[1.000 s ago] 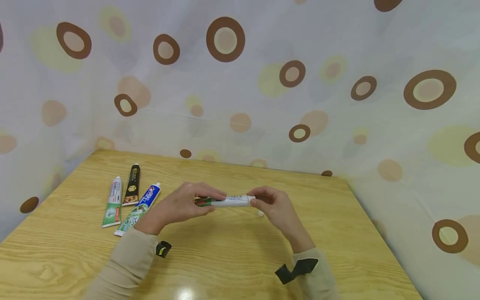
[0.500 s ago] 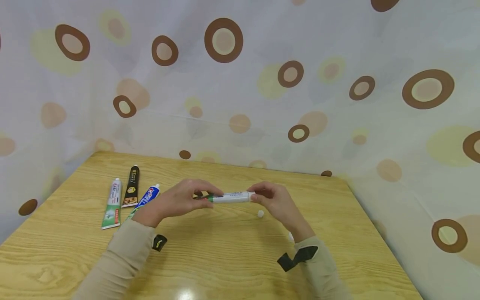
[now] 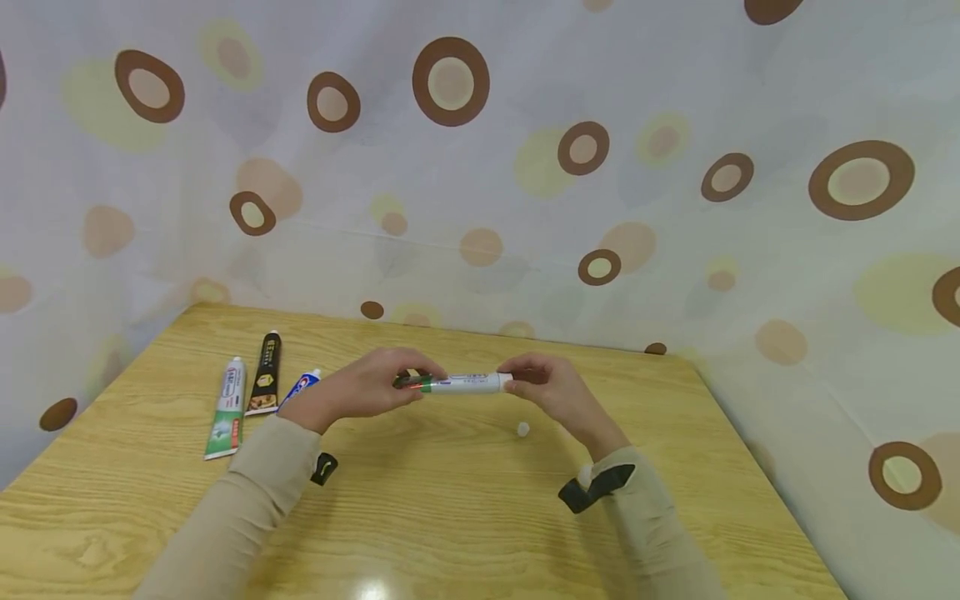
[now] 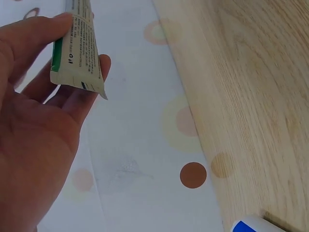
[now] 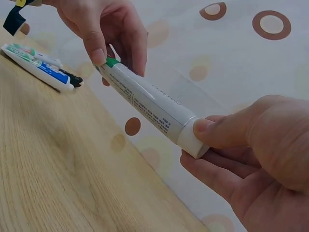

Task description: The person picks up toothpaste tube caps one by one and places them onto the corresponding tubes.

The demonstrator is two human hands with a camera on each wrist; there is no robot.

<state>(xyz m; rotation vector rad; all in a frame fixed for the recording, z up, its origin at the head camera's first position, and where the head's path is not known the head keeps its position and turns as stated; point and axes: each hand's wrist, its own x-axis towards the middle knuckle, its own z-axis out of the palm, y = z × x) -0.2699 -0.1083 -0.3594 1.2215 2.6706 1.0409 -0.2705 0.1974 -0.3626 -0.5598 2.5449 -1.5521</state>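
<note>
While both hands are on it, the white-and-green toothpaste tube (image 3: 468, 383) is up off the table, roughly level, cap toward 3 o'clock and flat tail toward 9. The right hand (image 3: 562, 400) is pinching the white end cap (image 5: 191, 140) between thumb and fingers. The left hand (image 3: 356, 387) has the green tail end pinched, thumb on one face and fingers on the other, with the crimped edge poking out past them in the left wrist view. So the tube sits right between the two grips, touching both.

Compared with a second ago, tube and hands are a bit higher, same grip. One small white cap (image 3: 522, 429) was half hidden by the right hand and is now in plain sight at 4 o'clock from the tube. Another white piece (image 3: 585, 472) shows further out that way, partly behind the black wrist strap (image 3: 600, 488).

Over at 9 o'clock, the blue Crest toothpaste tube (image 3: 302, 383) is now mostly covered by the left arm. Past it lie a black toothpaste tube (image 3: 266, 375) and another green-and-white toothpaste tube (image 3: 227, 408), all on the wood-grain table (image 3: 465, 517).
</note>
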